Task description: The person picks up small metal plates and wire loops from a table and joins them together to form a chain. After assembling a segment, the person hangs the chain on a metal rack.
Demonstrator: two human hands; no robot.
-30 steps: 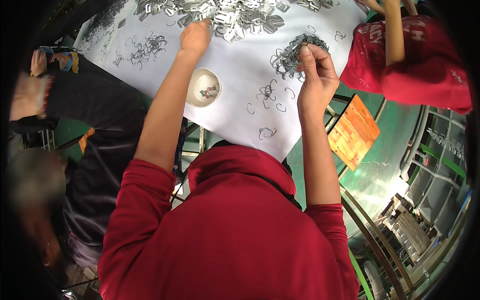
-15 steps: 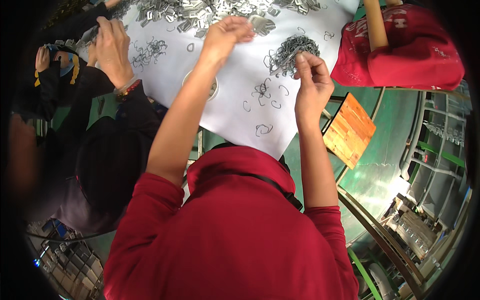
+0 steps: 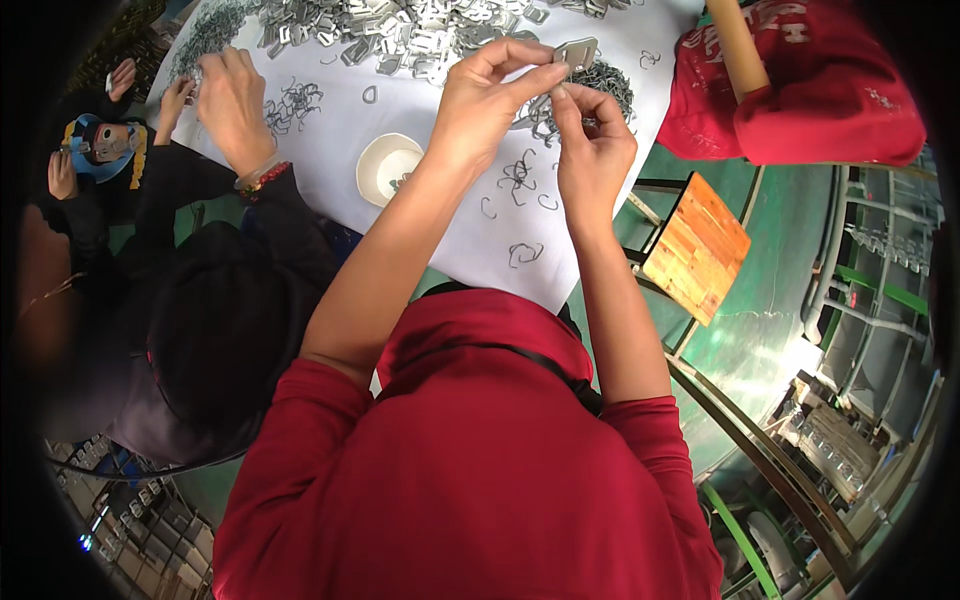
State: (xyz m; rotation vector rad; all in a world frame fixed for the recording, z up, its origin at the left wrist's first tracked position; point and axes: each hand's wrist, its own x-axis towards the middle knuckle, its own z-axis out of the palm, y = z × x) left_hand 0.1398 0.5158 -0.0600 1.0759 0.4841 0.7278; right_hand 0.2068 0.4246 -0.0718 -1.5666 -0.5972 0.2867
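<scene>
My left hand (image 3: 485, 95) pinches a flat silver metal buckle (image 3: 578, 54) between thumb and fingers. Right beside it, my right hand (image 3: 597, 145) is closed, thumb and fingertips pressed together just below the buckle. Whatever those fingertips hold is too small and covered to make out. Behind both hands lies a heap of bent grey wire pieces (image 3: 610, 90), partly hidden by them. Closer to me, a few loose wire hooks (image 3: 518, 178) are scattered on the white tabletop (image 3: 450, 235).
A big pile of metal buckles (image 3: 400, 30) covers the far side. A white bowl (image 3: 364, 170) with small pieces inside stands left of my forearm. Co-workers sit left and right; one hand (image 3: 232, 110) is near another wire heap (image 3: 293, 105). A wooden stool (image 3: 700, 250) stands at right.
My left hand has moved right with the buckle, and my right hand has shifted up and left, so the two now meet. The bowl shows more fully.
</scene>
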